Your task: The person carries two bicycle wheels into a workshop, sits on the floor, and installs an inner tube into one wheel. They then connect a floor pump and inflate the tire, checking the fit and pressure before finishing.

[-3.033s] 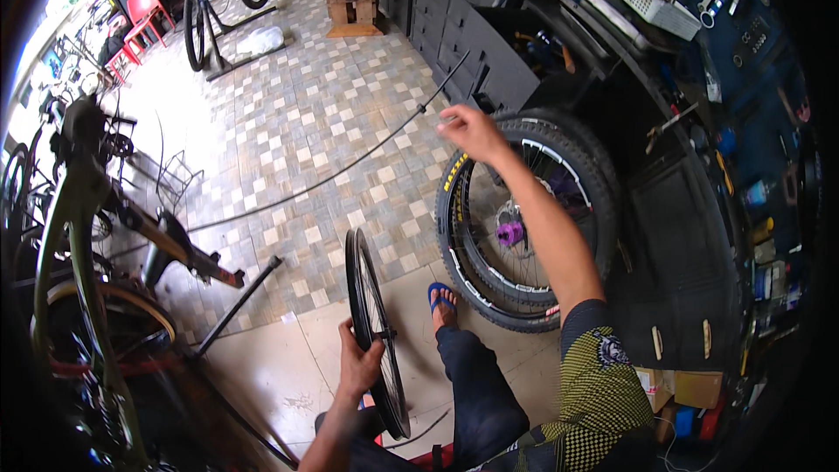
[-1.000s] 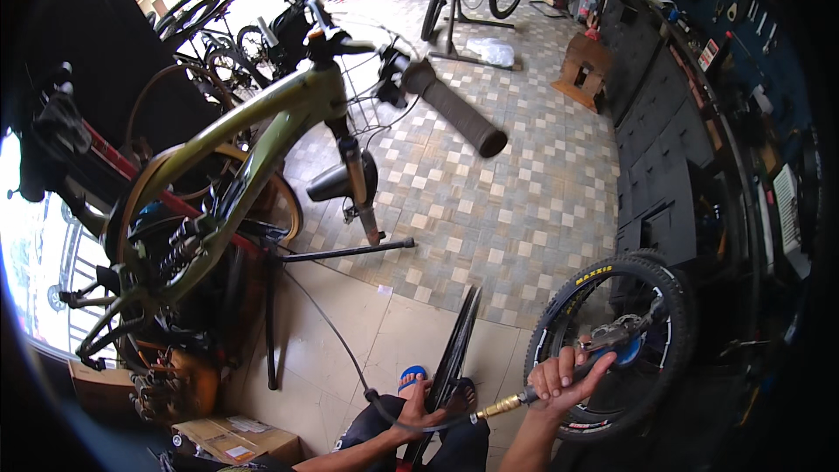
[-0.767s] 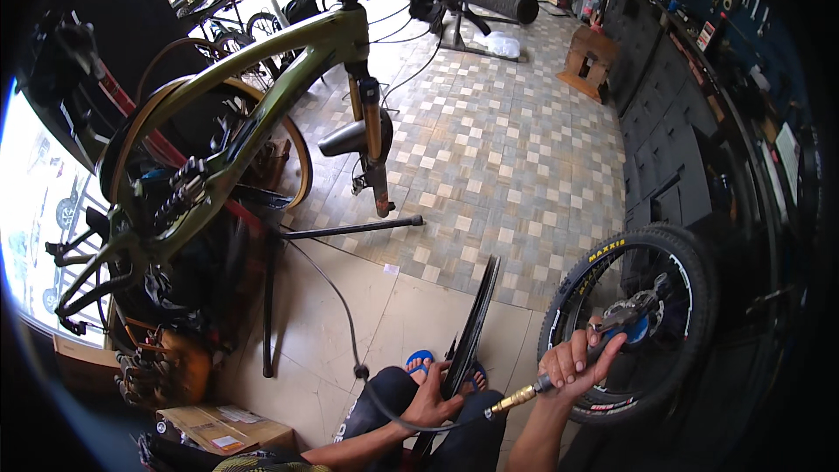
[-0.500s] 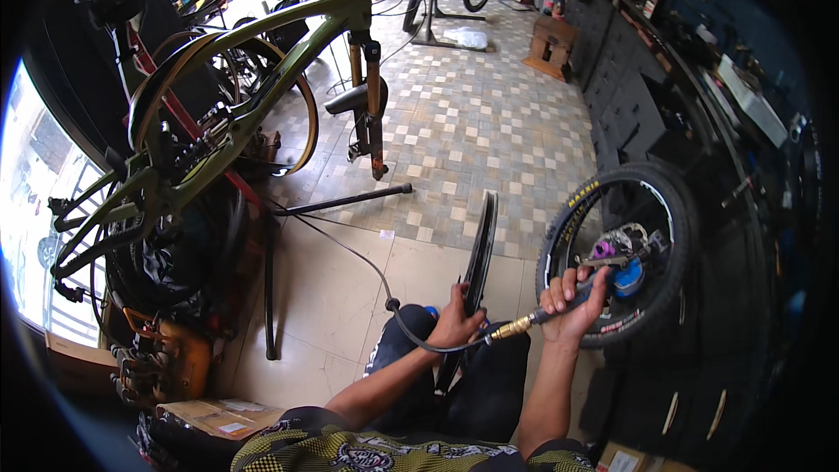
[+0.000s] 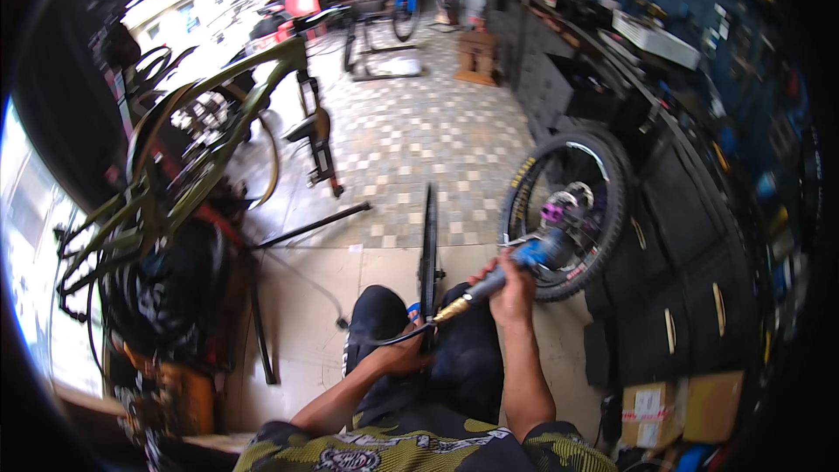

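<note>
Yellow-lettered tire; right fingers grip inflator.

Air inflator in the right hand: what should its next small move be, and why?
Probably the right hand should swing the air inflator left, toward the narrow bicycle wheel: that wheel stands edge-on between the knees, the left hand at its lower part, while the inflator's blue head points away, toward the mountain-bike wheel.

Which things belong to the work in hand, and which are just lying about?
In the work: hand tool, in the right hand; black hose joined to it; slim wheel, at the left hand.

Apparently just about: green bike frame; fat-tyred wheel; wooden stool; white basket.
</note>
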`<act>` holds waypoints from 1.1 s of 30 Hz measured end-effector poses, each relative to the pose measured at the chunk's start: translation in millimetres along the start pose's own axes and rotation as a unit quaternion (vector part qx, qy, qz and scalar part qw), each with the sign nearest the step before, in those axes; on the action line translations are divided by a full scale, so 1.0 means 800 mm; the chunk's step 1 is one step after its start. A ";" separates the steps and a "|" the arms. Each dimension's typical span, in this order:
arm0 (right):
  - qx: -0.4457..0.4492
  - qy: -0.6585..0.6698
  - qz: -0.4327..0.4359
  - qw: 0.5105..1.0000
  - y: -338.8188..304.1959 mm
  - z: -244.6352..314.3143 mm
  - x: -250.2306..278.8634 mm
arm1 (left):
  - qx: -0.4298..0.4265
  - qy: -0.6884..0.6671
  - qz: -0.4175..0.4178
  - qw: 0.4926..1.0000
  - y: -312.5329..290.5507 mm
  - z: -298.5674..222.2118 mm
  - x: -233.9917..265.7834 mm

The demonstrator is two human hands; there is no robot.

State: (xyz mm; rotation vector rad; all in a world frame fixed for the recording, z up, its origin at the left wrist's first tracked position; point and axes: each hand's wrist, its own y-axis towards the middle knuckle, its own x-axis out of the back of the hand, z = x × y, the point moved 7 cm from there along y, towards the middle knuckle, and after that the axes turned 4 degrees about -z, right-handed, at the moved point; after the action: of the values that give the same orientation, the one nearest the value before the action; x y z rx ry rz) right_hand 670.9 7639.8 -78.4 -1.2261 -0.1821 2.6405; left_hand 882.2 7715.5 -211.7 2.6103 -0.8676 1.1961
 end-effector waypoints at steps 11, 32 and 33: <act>0.062 -0.639 0.341 0.687 0.047 0.025 -0.031 | 0.043 -0.453 -0.039 0.890 0.127 -0.125 0.157; 0.216 -0.421 -0.387 0.791 0.593 0.598 0.264 | 0.386 -0.308 -0.383 0.781 -0.046 0.034 0.273; 0.217 -0.390 -0.371 0.814 0.584 0.623 0.256 | 0.367 -0.328 -0.369 0.789 -0.040 0.055 0.269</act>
State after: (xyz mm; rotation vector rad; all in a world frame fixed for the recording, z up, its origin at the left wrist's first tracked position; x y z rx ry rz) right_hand 91.3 7230.9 -4.8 0.1415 -0.1308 2.1043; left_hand 1039.7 7630.7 -80.7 3.4549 0.7853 0.3974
